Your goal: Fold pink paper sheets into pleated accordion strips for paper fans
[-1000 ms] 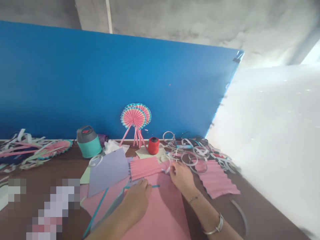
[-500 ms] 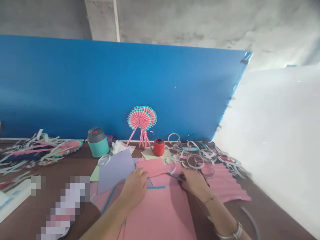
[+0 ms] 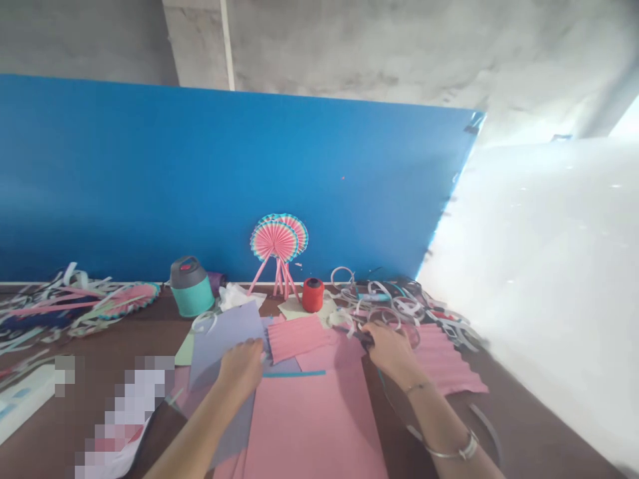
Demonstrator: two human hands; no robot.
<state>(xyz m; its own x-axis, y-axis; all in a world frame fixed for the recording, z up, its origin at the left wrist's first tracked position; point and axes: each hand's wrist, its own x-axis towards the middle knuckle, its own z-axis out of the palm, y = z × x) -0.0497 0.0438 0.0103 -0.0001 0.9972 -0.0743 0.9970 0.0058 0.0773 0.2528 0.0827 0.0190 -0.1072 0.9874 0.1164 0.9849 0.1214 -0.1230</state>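
My left hand [image 3: 242, 367] lies on a lavender paper sheet [image 3: 224, 336], its fingers bent over the sheet's right edge. To the right of it are a small pleated pink paper [image 3: 297, 336] and a thin teal strip [image 3: 294, 374]. Both rest on or beside a large flat pink sheet [image 3: 314, 426]. My right hand [image 3: 392, 349], with a bangle on the wrist, is closed at the edge of a heap of curled white paper strips [image 3: 394, 307]. A small dark thing shows at its fingertips; I cannot make out what it is.
A second pleated pink paper [image 3: 449, 364] lies right of my right hand. At the back stand a red thread spool [image 3: 312, 295], a pink paper fan on sticks [image 3: 278, 239] and a teal flask [image 3: 190, 287], against a blue board [image 3: 150, 179]. More fans and strips [image 3: 100, 303] lie at the left.
My left hand has slid left from the pink sheet onto the lavender sheet. My right hand has moved right and away from the small pleated paper, toward the curled strips.
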